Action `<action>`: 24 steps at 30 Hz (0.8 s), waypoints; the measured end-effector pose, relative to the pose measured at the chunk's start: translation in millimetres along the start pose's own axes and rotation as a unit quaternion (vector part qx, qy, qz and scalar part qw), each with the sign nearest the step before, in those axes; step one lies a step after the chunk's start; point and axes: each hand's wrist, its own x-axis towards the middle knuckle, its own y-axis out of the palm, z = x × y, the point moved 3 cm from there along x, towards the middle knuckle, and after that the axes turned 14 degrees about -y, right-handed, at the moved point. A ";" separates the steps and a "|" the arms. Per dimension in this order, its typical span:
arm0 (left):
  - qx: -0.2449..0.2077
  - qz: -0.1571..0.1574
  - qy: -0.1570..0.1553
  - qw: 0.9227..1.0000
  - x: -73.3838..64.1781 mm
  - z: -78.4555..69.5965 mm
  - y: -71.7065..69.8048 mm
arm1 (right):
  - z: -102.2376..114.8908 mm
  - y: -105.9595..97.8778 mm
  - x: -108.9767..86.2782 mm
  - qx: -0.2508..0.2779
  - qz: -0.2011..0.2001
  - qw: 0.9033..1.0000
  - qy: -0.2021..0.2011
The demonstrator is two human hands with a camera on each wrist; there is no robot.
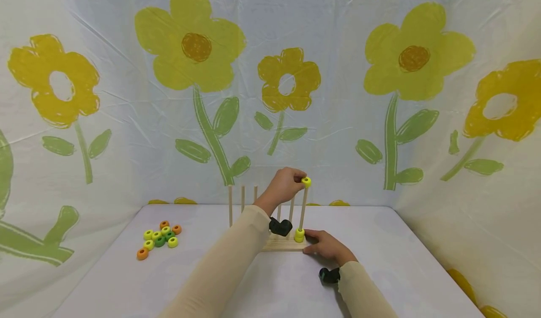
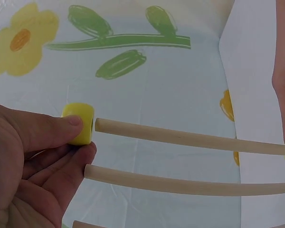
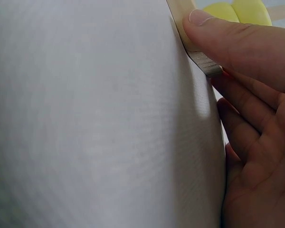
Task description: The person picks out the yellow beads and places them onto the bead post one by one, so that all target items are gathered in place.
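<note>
Along the left edge of the table [image 1: 105, 285], toward its back left corner, lies a loose cluster of beads [image 1: 157, 236]: five yellow, three orange and two green. Well apart from them, midway between the left and right edges and nearer the back edge, stands a wooden base [image 1: 283, 246] with a row of upright rods, partly covered by the left forearm. The left hand [image 1: 284, 185] pinches a yellow bead [image 1: 307, 183] between thumb and fingers at the tip of the rightmost rod [image 1: 302, 210], the bead's hole facing the rod end; whether they touch I cannot tell. Two stacked yellow beads [image 1: 299, 236] sit at that rod's foot. Just beside them, the right hand [image 1: 327, 245] grips the base's right end, thumb against the wood and fingers behind, with little gap between.
</note>
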 end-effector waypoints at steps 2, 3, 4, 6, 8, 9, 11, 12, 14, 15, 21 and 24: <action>0.002 0.000 0.002 1.000 0.0 -0.7 0.5 | 0.0 0.1 0.2 -0.001 0.001 1.000 0.000; 0.003 0.000 0.002 1.000 -0.2 -1.3 0.7 | 0.1 0.0 0.2 -0.002 0.001 1.000 0.001; 0.007 0.000 0.003 1.000 -0.3 -1.7 0.8 | 0.3 0.0 0.2 -0.004 0.001 1.000 0.001; 0.014 -0.001 0.004 1.000 -0.4 -3.0 1.0 | 0.5 -0.3 0.0 -0.005 0.000 1.000 0.002; 0.022 -0.003 0.005 1.000 -0.1 -4.5 1.2 | 0.7 -0.8 0.0 -0.006 -0.001 1.000 0.004; 0.025 -0.003 0.005 1.000 0.0 -5.3 1.4 | 0.9 -1.0 -0.2 -0.006 -0.001 1.000 0.004; 0.037 -0.007 0.007 0.999 0.2 -6.9 1.8 | 0.7 -1.2 -0.2 -0.005 -0.001 1.000 0.005; 0.044 -0.009 0.007 0.999 0.2 -7.6 2.1 | 0.6 -1.1 -0.2 -0.005 -0.001 1.000 0.005; 0.057 -0.011 0.008 0.998 0.3 -8.8 3.0 | 0.5 -1.1 -0.5 -0.003 -0.002 1.000 0.004; 0.065 -0.012 0.009 0.998 0.1 -9.5 3.3 | 0.4 -0.9 -0.6 -0.002 -0.002 1.000 0.003; 0.117 -0.012 0.004 0.993 -1.3 -11.7 4.4 | -0.4 -0.5 -1.3 0.003 -0.001 1.000 0.000; 0.137 -0.010 -0.001 0.990 -1.9 -11.4 4.8 | -0.5 -0.2 -1.0 0.004 -0.001 1.000 -0.002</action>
